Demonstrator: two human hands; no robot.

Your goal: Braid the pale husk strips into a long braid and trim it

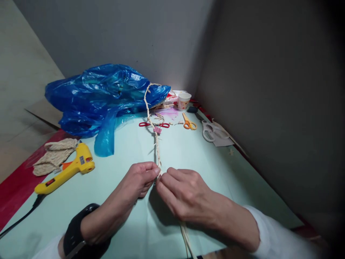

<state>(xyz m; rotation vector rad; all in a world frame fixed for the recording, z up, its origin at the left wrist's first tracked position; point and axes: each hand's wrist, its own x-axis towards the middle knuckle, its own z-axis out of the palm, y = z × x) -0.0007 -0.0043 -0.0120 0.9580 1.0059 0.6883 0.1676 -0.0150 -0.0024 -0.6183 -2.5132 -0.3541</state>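
The left hand (142,176) pinches a pale straw-like braid (157,149) between thumb and forefinger; the right hand (185,190) curls in just beside it, its exact grip hidden. Loose strands (185,239) trail below the right wrist. From the fingers, the braid runs up the table (129,147), through a pink binder clip (157,130), to the blue plastic bag (105,93). It looks light, dry and pliable, likely to fray or loosen, so best pinched where the strands meet.
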